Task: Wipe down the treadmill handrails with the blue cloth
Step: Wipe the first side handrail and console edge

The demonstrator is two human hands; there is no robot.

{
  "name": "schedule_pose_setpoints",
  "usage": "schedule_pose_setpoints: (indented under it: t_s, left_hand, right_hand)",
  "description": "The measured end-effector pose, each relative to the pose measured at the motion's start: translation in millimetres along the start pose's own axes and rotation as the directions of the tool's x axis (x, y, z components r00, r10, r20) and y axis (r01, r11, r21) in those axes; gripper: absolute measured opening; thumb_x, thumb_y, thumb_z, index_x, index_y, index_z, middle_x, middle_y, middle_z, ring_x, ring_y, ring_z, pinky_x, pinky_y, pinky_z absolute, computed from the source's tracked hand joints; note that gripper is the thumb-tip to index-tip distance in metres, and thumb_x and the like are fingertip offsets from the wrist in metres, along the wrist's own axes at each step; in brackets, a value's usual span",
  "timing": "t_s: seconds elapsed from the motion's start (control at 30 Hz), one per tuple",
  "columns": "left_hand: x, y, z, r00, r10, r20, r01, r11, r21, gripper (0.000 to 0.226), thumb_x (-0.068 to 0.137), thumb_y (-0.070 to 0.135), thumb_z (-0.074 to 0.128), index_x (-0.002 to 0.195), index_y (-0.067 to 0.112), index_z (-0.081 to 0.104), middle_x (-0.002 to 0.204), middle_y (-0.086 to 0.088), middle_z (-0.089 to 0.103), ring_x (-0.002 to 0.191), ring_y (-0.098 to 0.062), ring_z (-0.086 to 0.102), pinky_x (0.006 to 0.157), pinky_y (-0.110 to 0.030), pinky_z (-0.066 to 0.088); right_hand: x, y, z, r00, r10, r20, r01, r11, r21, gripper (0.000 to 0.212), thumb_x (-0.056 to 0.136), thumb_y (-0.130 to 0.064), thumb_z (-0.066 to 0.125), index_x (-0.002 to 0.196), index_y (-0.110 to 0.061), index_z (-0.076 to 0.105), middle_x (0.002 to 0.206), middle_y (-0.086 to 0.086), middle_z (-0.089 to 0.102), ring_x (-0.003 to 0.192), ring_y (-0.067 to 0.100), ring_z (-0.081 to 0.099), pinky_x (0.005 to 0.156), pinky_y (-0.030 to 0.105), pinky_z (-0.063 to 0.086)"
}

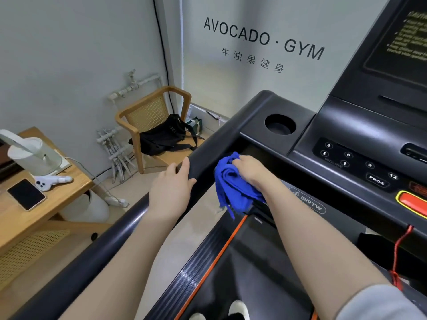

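The dark left handrail (111,236) of the treadmill runs from the lower left up to the console corner. My left hand (172,188) grips this rail, fingers curled over its top and thumb on the inner side. Just right of it, my right hand (250,172) holds the bunched blue cloth (233,188) against the inner side of the console below the rail; loose ends of the cloth hang down over the belt edge.
The console (346,144) with a cup holder (280,124), buttons and an orange stop key (413,202) fills the right. A red safety cord (399,252) hangs there. To the left stand a wooden table (62,195) with a phone and a chair (152,118) holding a black bag.
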State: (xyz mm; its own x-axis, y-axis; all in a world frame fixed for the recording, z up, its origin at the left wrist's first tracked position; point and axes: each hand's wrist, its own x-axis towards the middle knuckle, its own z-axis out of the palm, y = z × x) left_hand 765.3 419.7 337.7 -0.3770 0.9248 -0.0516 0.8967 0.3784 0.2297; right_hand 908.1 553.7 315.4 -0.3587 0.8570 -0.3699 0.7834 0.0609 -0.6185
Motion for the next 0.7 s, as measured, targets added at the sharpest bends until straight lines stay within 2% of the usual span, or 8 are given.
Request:
schedule_pose_setpoints:
  t_s: [0.07,0.13,0.2,0.27,0.37,0.5,0.6,0.7]
  left_hand:
    - [1.3,2.9,3.4,0.999,-0.034,0.004,0.034,0.999,0.011,0.055,0.097,0.033,0.037,0.146,0.018,0.014,0.136,-0.014,0.043,0.118,-0.033,0.046,0.089,-0.042,0.042]
    - [4.7,4.3,4.0,0.998,-0.065,0.021,0.066,0.998,-0.004,0.055,0.098,0.032,0.036,0.146,0.019,0.014,0.138,-0.013,0.041,0.122,-0.032,0.043,0.093,-0.041,0.04]
    - [6.9,5.0,4.2,0.995,-0.093,0.046,0.094,0.995,-0.029,0.054,0.098,0.032,0.036,0.146,0.021,0.014,0.144,-0.012,0.037,0.127,-0.032,0.039,0.098,-0.041,0.037]
    - [7.2,4.6,3.6,0.992,-0.111,0.058,0.114,0.992,-0.053,0.054,0.098,0.032,0.036,0.146,0.022,0.014,0.147,-0.01,0.033,0.13,-0.031,0.037,0.101,-0.041,0.036]
    - [6.0,3.7,2.7,0.991,-0.132,0.035,0.135,0.984,-0.113,0.053,0.097,0.032,0.039,0.146,0.025,0.02,0.145,-0.007,0.037,0.128,-0.029,0.039,0.099,-0.04,0.036]
    - [2.4,6.8,1.3,0.988,-0.151,-0.01,0.148,0.978,-0.145,0.052,0.096,0.031,0.042,0.145,0.024,0.025,0.142,-0.004,0.041,0.125,-0.027,0.041,0.095,-0.039,0.039]
    - [-0.1,9.9,0.7,0.986,-0.165,-0.036,0.158,0.977,-0.144,0.052,0.096,0.03,0.044,0.144,0.025,0.027,0.142,-0.004,0.042,0.125,-0.027,0.042,0.094,-0.039,0.04]
    - [-0.7,11.7,0.6,0.982,-0.185,-0.043,0.177,0.974,-0.139,0.052,0.096,0.03,0.044,0.145,0.026,0.027,0.144,-0.003,0.041,0.127,-0.027,0.042,0.097,-0.04,0.04]
  right_hand:
    - [7.2,2.6,-4.1,0.986,0.095,0.138,-0.118,0.978,0.169,0.03,0.094,-0.017,0.041,0.065,-0.018,0.042,0.07,0.003,0.046,0.064,0.019,0.041,0.059,0.03,0.034]
    - [11.7,0.5,-5.8,0.97,0.118,0.212,-0.143,0.984,0.109,0.028,0.092,-0.018,0.048,0.064,-0.016,0.045,0.066,0.001,0.046,0.059,0.017,0.039,0.055,0.027,0.032]
    - [13.6,-4.9,-3.3,0.99,0.073,0.119,-0.06,0.992,-0.109,0.026,0.094,-0.023,0.04,0.071,-0.013,0.049,0.078,0.006,0.052,0.073,0.025,0.048,0.064,0.029,0.036]
    - [6.1,-10.8,3.4,0.998,0.001,-0.059,-0.015,0.973,-0.232,0.034,0.098,-0.033,0.029,0.095,-0.011,0.055,0.098,0.012,0.057,0.09,0.032,0.055,0.073,0.035,0.039]
    - [-24.9,-11.4,22.9,0.937,-0.229,-0.265,0.084,0.881,-0.465,0.04,0.097,-0.047,0.028,0.106,-0.011,0.042,0.099,0.01,0.059,0.075,0.028,0.054,0.062,0.032,0.037]
    - [-37.8,-1.6,28.3,0.899,-0.407,-0.164,0.217,0.737,-0.64,0.064,0.089,-0.06,0.039,0.129,-0.011,0.029,0.094,0.007,0.053,0.07,0.02,0.041,0.059,0.03,0.034]
    - [-27.2,0.6,13.1,0.913,-0.404,-0.054,0.322,0.796,-0.512,0.056,0.088,-0.06,0.043,0.113,-0.01,0.037,0.082,0.003,0.048,0.068,0.021,0.05,0.054,0.031,0.04]
    - [-4.5,6.4,-7.8,0.953,-0.293,0.078,0.302,0.94,-0.16,0.034,0.095,-0.045,0.041,0.09,-0.012,0.04,0.076,0.0,0.045,0.073,0.02,0.045,0.065,0.032,0.037]
